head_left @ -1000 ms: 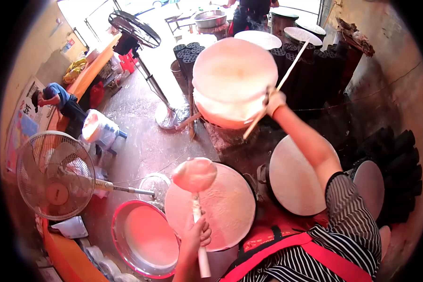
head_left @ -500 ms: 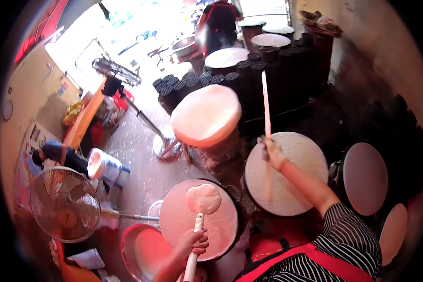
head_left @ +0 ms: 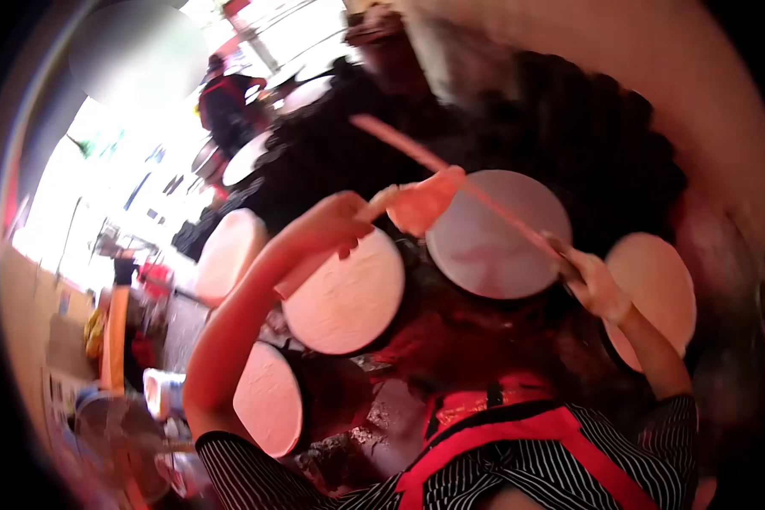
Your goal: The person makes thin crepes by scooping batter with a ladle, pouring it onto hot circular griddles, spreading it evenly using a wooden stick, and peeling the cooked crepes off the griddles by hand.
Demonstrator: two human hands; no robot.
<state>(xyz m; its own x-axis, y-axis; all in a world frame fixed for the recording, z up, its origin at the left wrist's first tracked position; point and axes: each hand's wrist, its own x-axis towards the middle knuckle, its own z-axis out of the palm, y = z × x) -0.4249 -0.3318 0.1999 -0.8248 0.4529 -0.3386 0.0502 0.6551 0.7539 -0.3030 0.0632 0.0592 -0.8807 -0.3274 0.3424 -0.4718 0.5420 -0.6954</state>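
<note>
My left hand is closed round the pale handle of a ladle, whose batter-coated head hangs over the left edge of a bare grey griddle. A long flat wooden stick slants across that griddle, its lower end gripped in my right hand. Below my left forearm and hand lies a round griddle coated with pale batter. Another pale round sits at the right, partly behind my right hand and forearm.
More pale rounds stand at the left and lower left. Dark cylinders are stacked behind the griddles. A person in dark clothes stands at the back left. A fan is at the lower left.
The view has swung to the right. My left hand has carried the ladle from the lower left over to the grey griddle, and my right hand has moved the stick there too.
</note>
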